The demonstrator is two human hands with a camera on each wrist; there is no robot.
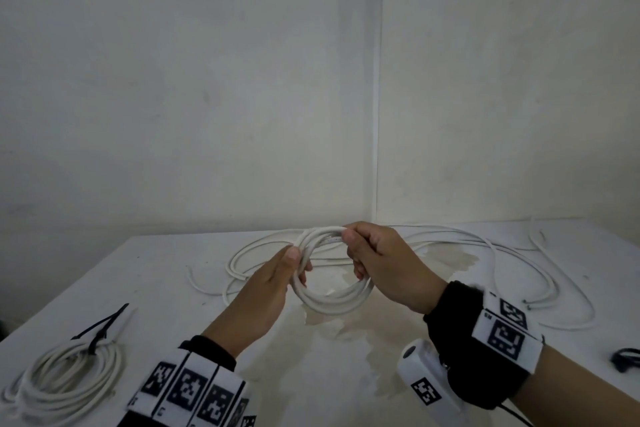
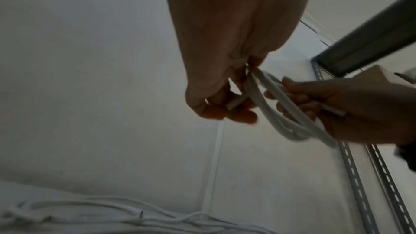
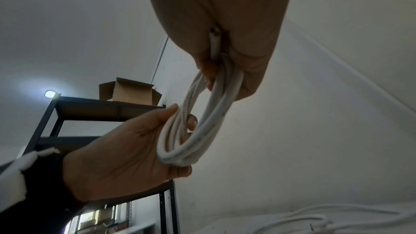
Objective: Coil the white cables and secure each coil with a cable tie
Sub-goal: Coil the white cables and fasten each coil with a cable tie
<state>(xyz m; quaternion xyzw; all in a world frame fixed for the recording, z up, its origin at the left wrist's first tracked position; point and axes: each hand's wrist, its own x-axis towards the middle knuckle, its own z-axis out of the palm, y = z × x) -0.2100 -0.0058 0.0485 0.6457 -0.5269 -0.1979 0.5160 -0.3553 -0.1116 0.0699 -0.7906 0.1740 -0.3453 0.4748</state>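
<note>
Both hands hold one coil (image 1: 330, 274) of white cable in the air above the table (image 1: 166, 274). The left hand (image 1: 263, 291) grips the coil's left side, thumb on top and fingers curled under through the loop. The right hand (image 1: 381, 263) grips the right and upper part, fingers closed round the strands; the right wrist view shows a cut cable end (image 3: 213, 42) tucked between its fingers. In the left wrist view a second short end (image 2: 236, 103) sticks out by the left fingers.

A finished coil (image 1: 65, 378) lies flat at the table's near-left corner, bound by a black tie (image 1: 98, 333) whose tail points away from it. Loose cables (image 1: 485, 253) sprawl over the far side of the table – some behind the hands, some to the right, well apart from the held coil. A dark item (image 1: 625, 357) sits at the right edge; what it is cannot be told.

Off the table, a dark shelf (image 3: 67, 113) carries an open box (image 3: 130, 92).
</note>
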